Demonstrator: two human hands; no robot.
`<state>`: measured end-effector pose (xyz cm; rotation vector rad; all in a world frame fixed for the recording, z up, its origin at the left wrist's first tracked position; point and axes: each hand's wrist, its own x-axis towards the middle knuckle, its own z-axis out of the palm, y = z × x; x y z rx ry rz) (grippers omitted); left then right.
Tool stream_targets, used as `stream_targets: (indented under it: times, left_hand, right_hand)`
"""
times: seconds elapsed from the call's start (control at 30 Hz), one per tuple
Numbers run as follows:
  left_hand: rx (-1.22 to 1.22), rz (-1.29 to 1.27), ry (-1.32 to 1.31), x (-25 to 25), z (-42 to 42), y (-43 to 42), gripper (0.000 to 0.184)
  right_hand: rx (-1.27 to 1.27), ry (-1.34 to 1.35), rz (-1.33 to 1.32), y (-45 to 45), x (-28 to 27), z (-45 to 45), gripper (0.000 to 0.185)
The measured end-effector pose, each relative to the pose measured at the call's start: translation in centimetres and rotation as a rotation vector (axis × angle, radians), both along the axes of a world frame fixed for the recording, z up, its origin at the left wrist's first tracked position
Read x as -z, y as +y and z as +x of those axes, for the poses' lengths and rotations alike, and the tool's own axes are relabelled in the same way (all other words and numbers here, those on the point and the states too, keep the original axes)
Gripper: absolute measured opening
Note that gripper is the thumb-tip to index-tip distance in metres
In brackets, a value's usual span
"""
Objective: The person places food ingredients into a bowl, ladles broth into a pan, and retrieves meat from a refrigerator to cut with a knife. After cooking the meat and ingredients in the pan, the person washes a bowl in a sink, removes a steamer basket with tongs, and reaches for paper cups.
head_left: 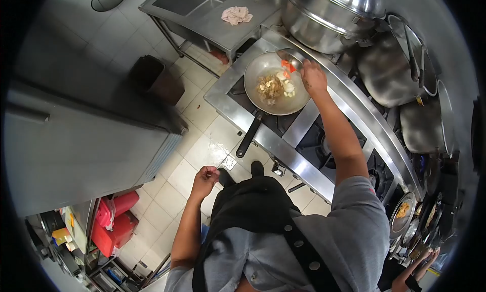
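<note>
My right hand (314, 76) grips a small metal bowl (289, 55), tilted over the far right side of a frying pan (258, 71). Orange pieces (288, 65) show at the bowl's lip and inside the pan. Pale chunks and browned, translucent slices (271, 92) lie in the middle of the pan. The pan sits on a stove burner, and its black handle (249, 136) points towards me. My left hand (205, 180) hangs over the floor, away from the stove, its fingers curled in with nothing visible in them.
A large steel pot (324, 18) stands behind the stove (298, 152). Beyond it is a steel sink counter with a crumpled cloth (236, 15). A dark bin (157, 82) and red containers (114, 223) are to the left. Another person's hands (425, 264) appear at lower right.
</note>
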<state>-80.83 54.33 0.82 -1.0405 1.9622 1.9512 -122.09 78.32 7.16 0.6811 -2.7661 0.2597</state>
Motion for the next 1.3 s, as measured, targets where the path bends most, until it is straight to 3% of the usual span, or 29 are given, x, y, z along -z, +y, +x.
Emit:
stream_targets:
  times: [0.1,0.23,0.4,0.43,0.53,0.63,0.73,0.83,0.93,0.97,1.03,1.1,1.2,1.23,1.3]
  left_hand:
    - [-0.01,0.052,0.085,2.1,-1.8,0.5,0.031]
    - [0.069,0.028,0.012,2.0,-8.9,2.7,0.066]
    - [0.378,-0.044,-0.131,1.0,-14.8,4.5,0.056]
    - [0.374,-0.195,-0.044,2.8,-14.8,4.8,0.052]
    - [0.354,-0.361,0.056,2.8,-14.3,5.6,0.052]
    - [0.336,-0.334,0.071,2.8,-14.1,5.6,0.052]
    - [0.351,-0.232,0.012,3.9,-14.6,5.2,0.05]
    - [0.313,0.054,-0.173,2.9,-14.7,5.0,0.045]
    - [0.086,-0.547,0.195,5.4,-13.8,6.0,0.037]
    - [0.028,-0.561,0.329,4.5,-14.4,6.1,0.036]
    - [-0.08,-0.579,0.587,1.3,-15.6,6.7,0.033]
    - [-0.015,-0.34,0.602,-2.0,-17.6,8.3,0.027]
    - [-0.087,0.01,0.58,-1.1,-21.7,10.0,0.02]
    - [-0.104,0.138,0.565,-3.9,-21.9,10.0,0.021]
    - [-0.18,0.28,0.56,-4.6,-22.4,10.4,0.017]
  right_hand:
    - [-0.039,-0.04,0.059,-0.5,-0.6,0.1,0.014]
    - [-0.127,-0.015,0.361,0.8,5.3,-1.5,0.014]
    - [-0.163,0.009,0.3,-0.7,1.0,0.0,0.016]
    - [-0.186,0.017,0.266,-1.1,0.7,0.5,0.016]
    - [-0.112,-0.036,0.488,0.3,2.9,-1.2,0.016]
    - [-0.107,-0.056,0.355,-0.8,1.9,0.0,0.017]
    - [-0.082,-0.095,0.466,0.3,3.4,-0.9,0.018]
    - [0.103,-0.06,0.147,1.4,2.1,0.0,0.014]
    - [0.217,-0.129,-0.388,2.9,2.9,1.5,0.018]
    - [0.253,-0.305,-0.797,3.5,5.5,1.3,0.02]
    - [0.556,-0.689,-1.343,0.9,2.1,5.5,0.018]
    - [0.498,-0.923,-1.79,0.2,5.0,7.9,0.018]
    - [0.434,-1.062,-1.9,-2.7,3.9,13.4,0.014]
    - [0.418,-1.045,-1.861,-3.7,3.4,14.6,0.015]
    - [0.374,-0.969,-1.76,-4.8,2.0,17.0,0.018]
